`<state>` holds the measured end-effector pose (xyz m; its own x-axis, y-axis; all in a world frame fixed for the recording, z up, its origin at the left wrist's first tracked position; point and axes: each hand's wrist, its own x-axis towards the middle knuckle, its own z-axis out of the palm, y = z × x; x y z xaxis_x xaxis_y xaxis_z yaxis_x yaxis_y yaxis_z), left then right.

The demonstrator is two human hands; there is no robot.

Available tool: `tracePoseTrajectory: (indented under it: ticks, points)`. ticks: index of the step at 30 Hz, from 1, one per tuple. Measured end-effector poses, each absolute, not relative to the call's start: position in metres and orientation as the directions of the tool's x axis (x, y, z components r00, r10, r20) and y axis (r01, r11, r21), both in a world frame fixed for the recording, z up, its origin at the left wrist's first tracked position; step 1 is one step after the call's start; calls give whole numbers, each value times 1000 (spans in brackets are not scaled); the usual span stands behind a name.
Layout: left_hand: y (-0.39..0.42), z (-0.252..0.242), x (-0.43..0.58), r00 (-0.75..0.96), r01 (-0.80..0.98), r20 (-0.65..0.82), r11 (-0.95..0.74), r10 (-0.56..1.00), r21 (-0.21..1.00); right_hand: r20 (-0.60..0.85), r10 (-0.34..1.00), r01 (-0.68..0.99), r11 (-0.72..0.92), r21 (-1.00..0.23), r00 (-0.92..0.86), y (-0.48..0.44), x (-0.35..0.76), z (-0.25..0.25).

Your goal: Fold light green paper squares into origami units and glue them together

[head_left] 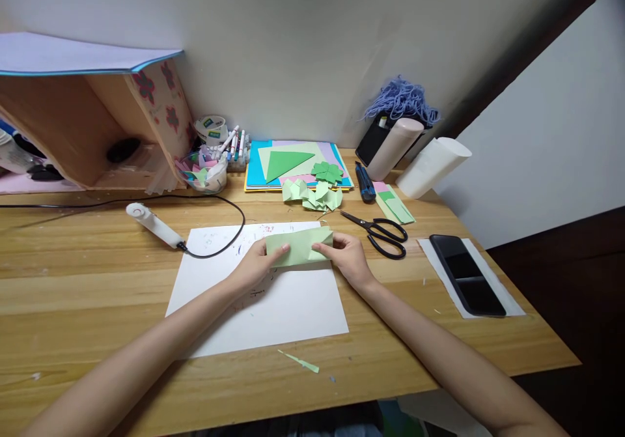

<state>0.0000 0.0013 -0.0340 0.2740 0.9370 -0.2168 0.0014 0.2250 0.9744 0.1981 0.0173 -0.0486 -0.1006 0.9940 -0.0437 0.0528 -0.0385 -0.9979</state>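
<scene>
A folded piece of light green paper (297,247) is held up over a white sheet (293,313) with small ink marks. My left hand (258,264) pinches its left end, thumb on the front face. At the other end my right hand (349,258) grips it the same way, its thumb on the front. The fingers behind the paper are partly hidden. Just beyond lie pale green folded paper pieces (317,197) and a darker green paper clover (328,172). Black-handled scissors (385,234) rest right of my right hand.
A white glue gun (153,225) with a black cord lies at left. Coloured sheets (251,173), a utility knife (364,183) and two white rolls (432,167) stand or lie at the back. A phone (466,274) is at right; a green paper scrap (303,362) lies in front.
</scene>
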Motion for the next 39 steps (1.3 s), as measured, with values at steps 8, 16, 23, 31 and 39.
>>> tracePoseTrajectory:
  ticks: [8,16,23,31,39]
  points:
    - [2,-42,1,183,145,-149,123,972,982,-52,998,-37,-53,-998,-29,17,199,-47]
    - [3,-44,0,193,254,-76,25,978,967,-88,996,-36,-89,-995,-11,19,202,-44]
    - [3,-43,-1,223,226,-81,30,972,974,-56,998,14,-56,-998,24,21,203,-49]
    - [2,-39,-2,244,126,-121,92,962,988,-25,1000,71,-23,-997,-18,20,204,-47]
    - [3,-35,-2,242,57,-149,139,959,989,-43,999,99,-41,-994,-23,19,204,-45]
